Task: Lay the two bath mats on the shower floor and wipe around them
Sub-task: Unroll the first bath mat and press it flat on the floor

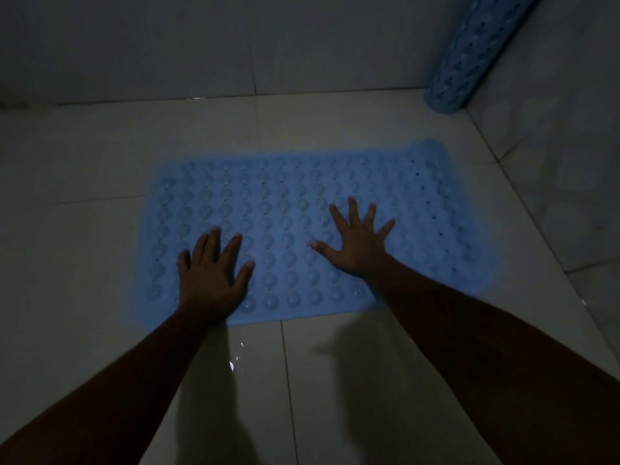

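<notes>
A light blue bath mat (288, 203) with rows of round suction cups lies flat on the tiled shower floor (84, 229). My left hand (211, 273) presses palm down on its near left part, fingers spread. My right hand (355, 239) rests flat on the mat's middle, fingers wide apart. Neither hand holds anything. A second blue mat (469, 55), rolled into a tube with small holes, stands leaning in the far right corner.
Grey tiled walls (201, 45) close the space at the back and on the right. A small wet patch (235, 360) glints on the floor just in front of the mat. The room is dim.
</notes>
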